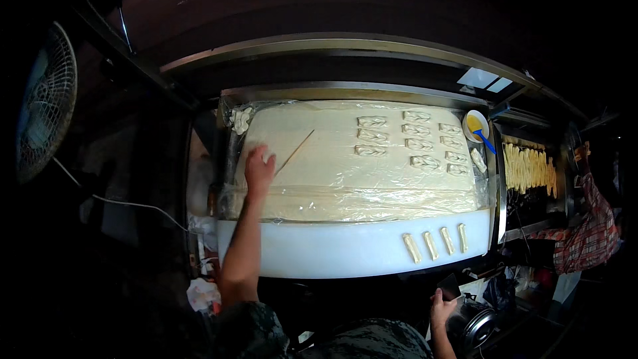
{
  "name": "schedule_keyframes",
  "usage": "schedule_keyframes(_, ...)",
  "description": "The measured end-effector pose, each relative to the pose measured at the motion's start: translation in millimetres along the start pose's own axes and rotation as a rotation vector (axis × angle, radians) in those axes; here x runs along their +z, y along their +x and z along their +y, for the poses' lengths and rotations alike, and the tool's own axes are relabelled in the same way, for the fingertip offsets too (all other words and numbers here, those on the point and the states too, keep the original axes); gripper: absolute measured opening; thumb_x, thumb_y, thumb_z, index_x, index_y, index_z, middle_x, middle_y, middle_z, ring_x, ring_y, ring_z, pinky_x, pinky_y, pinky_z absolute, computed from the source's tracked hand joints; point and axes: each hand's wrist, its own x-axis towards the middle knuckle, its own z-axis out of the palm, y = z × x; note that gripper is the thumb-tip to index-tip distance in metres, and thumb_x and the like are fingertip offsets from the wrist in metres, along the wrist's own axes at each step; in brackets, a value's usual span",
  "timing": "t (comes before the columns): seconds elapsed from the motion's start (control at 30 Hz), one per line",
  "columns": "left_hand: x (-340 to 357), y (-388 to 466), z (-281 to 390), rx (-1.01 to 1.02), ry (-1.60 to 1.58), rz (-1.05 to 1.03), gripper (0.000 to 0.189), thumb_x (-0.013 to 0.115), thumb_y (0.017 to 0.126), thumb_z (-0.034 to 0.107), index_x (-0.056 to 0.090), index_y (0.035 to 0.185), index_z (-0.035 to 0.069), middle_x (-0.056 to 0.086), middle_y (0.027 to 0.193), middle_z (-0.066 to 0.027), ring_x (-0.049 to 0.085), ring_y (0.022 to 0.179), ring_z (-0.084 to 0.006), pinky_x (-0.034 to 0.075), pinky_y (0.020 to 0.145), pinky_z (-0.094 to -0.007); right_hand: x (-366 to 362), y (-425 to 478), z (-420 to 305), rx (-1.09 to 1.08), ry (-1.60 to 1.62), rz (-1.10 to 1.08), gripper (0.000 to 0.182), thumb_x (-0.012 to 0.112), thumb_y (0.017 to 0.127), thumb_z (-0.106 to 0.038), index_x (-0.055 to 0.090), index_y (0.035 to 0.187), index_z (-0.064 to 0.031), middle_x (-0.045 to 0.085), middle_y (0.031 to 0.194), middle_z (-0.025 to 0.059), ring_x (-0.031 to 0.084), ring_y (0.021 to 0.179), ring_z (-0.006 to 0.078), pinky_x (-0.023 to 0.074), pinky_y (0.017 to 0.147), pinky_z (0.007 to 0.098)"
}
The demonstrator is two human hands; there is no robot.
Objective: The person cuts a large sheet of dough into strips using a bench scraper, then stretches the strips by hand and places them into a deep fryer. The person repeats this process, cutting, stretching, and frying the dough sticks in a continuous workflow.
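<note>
My left hand [260,162] is over the left part of a large sheet of dough [319,159] partly covered with clear plastic film, its thumb apart from the fingers. Just right of it lies a thin wooden stick [296,150], slanting. Low on the right, my right hand [442,307] grips a dark flat blade, perhaps a dough scraper [449,286]. Several pressed dough pieces [418,144] rest on the sheet's right half. Several plain dough strips [431,246] lie on the white board [324,252] along the near edge.
A white bowl [475,122] of yellow liquid holds a blue-handled tool [484,140]. Right of the metal frame, long golden dough pieces [528,167] stand in a row. Another person in a checked shirt [590,229] is beyond. A fan [47,99] is far left; a lidded metal pot [479,326] is below right.
</note>
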Motion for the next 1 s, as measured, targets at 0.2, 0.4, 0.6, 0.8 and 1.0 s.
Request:
schedule_keyframes(0.2, 10, -39, -21, 0.146, 0.359, -0.058, 0.009, 0.063, 0.078, 0.017, 0.065, 0.081, 0.009, 0.064, 0.080, -0.0137, 0.061, 0.079, -0.0326, 0.047, 0.073, -0.0457, 21, 6, -37, 0.005, -0.016, -0.071, 0.020, 0.069, 0.084, -0.013, 0.058, 0.071, -0.0013, 0.059, 0.062, 0.0035, 0.055, 0.051, 0.0114, 0.0431, 0.048, 0.0254)
schedule_keyframes(0.4, 6, -15, -19, 0.041, 0.433, -0.018, 0.006, 0.063, 0.078, 0.015, 0.066, 0.076, 0.010, 0.064, 0.082, -0.0117, 0.061, 0.082, -0.0318, 0.047, 0.072, -0.0443, 31, 23, -35, -0.041, 0.095, -0.165, 0.010, 0.066, 0.085, -0.007, 0.061, 0.080, 0.0009, 0.061, 0.069, 0.0035, 0.056, 0.054, 0.0110, 0.0466, 0.051, 0.0264)
schedule_keyframes(0.6, 10, -35, 46, 0.086, 0.396, 0.214, 0.023, 0.064, 0.077, 0.009, 0.062, 0.099, 0.007, 0.062, 0.098, -0.0152, 0.059, 0.091, -0.0324, 0.047, 0.079, -0.0425, 44, 43, -64, -0.023, 0.233, -0.174, 0.013, 0.064, 0.086, -0.008, 0.059, 0.079, 0.0019, 0.059, 0.063, 0.0060, 0.057, 0.052, 0.0142, 0.0458, 0.051, 0.0277)
schedule_keyframes(0.8, 89, -173, 171, -0.108, -0.488, -0.619, 0.027, 0.071, 0.079, 0.011, 0.060, 0.104, 0.005, 0.060, 0.087, -0.0006, 0.056, 0.080, -0.0113, 0.049, 0.066, -0.0284, 75, 77, -94, 0.417, 0.741, -0.223, 0.020, 0.056, 0.091, -0.020, 0.054, 0.080, -0.0032, 0.058, 0.068, 0.0092, 0.061, 0.062, 0.0228, 0.0510, 0.056, 0.0341)
schedule_keyframes(1.0, 94, -275, 286, -0.068, -0.467, -0.753, 0.048, 0.069, 0.079, 0.010, 0.051, 0.123, 0.005, 0.064, 0.105, -0.0146, 0.062, 0.098, -0.0282, 0.048, 0.084, -0.0355, 99, 74, -135, 0.291, 0.689, -0.801, 0.041, 0.056, 0.094, -0.020, 0.045, 0.129, -0.0030, 0.055, 0.119, 0.0075, 0.051, 0.109, 0.0146, 0.0389, 0.096, 0.0299)
